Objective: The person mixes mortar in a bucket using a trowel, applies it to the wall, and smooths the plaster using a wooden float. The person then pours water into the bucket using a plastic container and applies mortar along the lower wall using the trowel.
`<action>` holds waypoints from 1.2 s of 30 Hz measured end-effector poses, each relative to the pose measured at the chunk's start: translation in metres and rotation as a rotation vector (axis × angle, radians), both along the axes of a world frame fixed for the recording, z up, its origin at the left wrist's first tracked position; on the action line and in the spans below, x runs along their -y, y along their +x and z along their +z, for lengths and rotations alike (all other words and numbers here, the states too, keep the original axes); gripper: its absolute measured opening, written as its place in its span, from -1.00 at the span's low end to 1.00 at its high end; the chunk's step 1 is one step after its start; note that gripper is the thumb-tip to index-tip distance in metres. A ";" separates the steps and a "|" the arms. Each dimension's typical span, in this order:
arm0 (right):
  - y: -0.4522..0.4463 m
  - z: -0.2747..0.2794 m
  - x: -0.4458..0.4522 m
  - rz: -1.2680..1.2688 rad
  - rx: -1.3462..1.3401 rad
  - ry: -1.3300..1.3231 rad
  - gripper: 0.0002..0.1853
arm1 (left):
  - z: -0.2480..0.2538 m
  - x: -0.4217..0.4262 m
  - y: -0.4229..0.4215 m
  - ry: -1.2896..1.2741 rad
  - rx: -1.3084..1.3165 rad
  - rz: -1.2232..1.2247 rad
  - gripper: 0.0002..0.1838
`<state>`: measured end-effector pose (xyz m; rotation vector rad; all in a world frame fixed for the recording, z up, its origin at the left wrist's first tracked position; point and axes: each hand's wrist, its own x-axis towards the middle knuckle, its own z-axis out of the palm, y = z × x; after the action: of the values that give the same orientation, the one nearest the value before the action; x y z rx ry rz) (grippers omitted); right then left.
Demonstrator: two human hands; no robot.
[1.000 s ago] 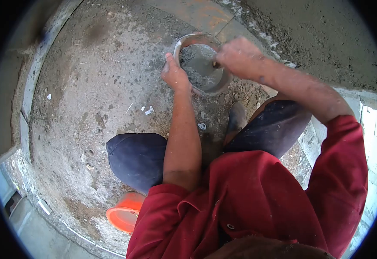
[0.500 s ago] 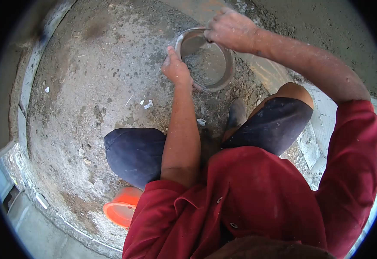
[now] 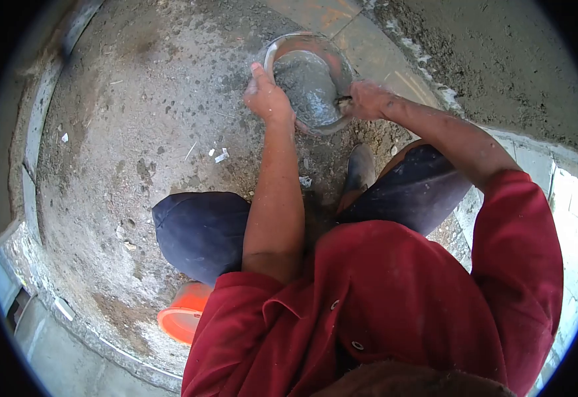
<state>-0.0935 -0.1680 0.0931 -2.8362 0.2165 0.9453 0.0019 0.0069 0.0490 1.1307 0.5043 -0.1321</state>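
Two hands apart: left hand (image 3: 267, 96) clamped on bucket (image 3: 334, 58) rim; right hand (image 3: 370, 100), closed round dark handle (image 3: 344, 101), now nearer body.

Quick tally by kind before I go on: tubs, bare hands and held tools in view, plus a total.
Tubs: 2 (the mix tub, with wet grey mix inside, and the orange tub)
Bare hands: 2 (left hand, right hand)
Held tools: 1 (tool, mostly hidden)
Total: 5
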 end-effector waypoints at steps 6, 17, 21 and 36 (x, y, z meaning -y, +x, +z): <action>0.017 0.060 0.010 -0.419 -0.288 0.567 -0.66 | -0.006 -0.008 0.005 -0.012 -0.054 -0.001 -0.39; 0.035 0.055 -0.044 0.117 0.031 -0.126 -0.66 | -0.011 -0.010 0.010 -0.057 -0.006 -0.026 -0.38; 0.020 0.099 -0.020 0.131 0.073 -0.125 -0.66 | -0.016 -0.010 0.005 -0.020 -0.062 -0.010 -0.39; 0.052 0.107 -0.013 0.365 0.345 -0.329 -0.87 | -0.013 -0.012 0.005 -0.096 -0.058 -0.043 -0.40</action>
<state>-0.0411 -0.1554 0.2001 -3.3574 -0.2138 0.4849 0.0073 0.0193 0.0357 1.0459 0.5203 -0.2247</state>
